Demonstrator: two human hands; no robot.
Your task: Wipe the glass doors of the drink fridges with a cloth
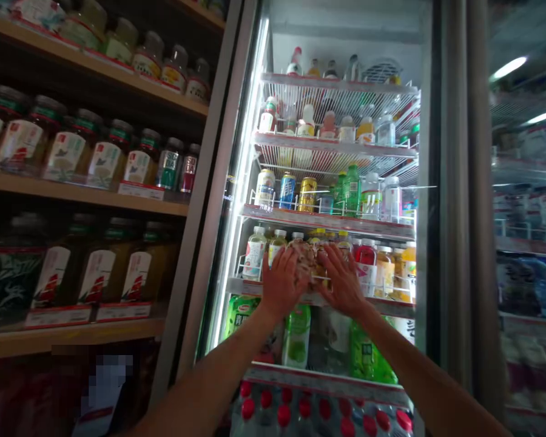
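Both arms reach into an open drinks fridge. My left hand (pixel 281 280) and my right hand (pixel 343 279) are pressed against either side of a crumpled pale bundle (pixel 306 262), perhaps a cloth or a wrapped pack, at the front edge of a wire shelf (pixel 394 306). Fingers are spread along its sides. Behind the bundle stand bottles with yellow caps (pixel 276 244) and a red-labelled bottle (pixel 366 262).
Other fridge shelves carry cans (pixel 287 190), green bottles (pixel 295 335) and red-capped bottles (pixel 277 416) at the bottom. Wooden shelves (pixel 82 193) with large jars stand to the left. A closed glass fridge door (pixel 528 243) is on the right.
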